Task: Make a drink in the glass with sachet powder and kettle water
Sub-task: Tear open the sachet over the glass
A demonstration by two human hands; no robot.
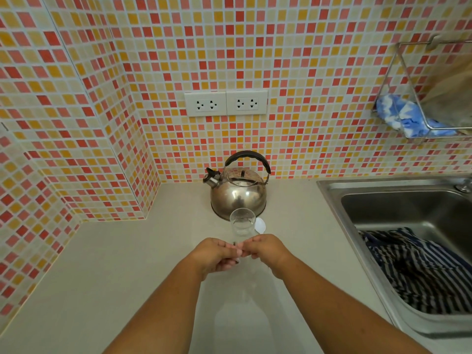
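Two hands meeting over pale countertop [102,264], just in front of clear glass [242,222]. Left hand [217,255] and right hand [268,251] with fingertips pinched together on a small item between them, presumably the sachet; item almost fully hidden by fingers, so no print or brand readable. Grip of both hands closed on that item.

Glass upright on countertop, centre of view, just beyond fingertips; contents appear nil or clear, cannot tell which. Small white object [260,224] lying on countertop, touching or just beside right side of glass; identity unclear.

Steel kettle [238,192] directly behind glass, against tiled wall [306,72]; black handle upright, spout with black cap pointing left, lid in place. Contents not visible. No legible marking on kettle.

Double white socket plate [226,103] on wall above kettle, without readable text.

Steel sink [396,208] set into countertop at right, holding striped dark-and-white cloth [419,267] in basin. Wire rack [421,98] mounted on wall at upper right, holding blue-and-white cloth [406,117]. Mosaic tiles red, pink, orange and cream.
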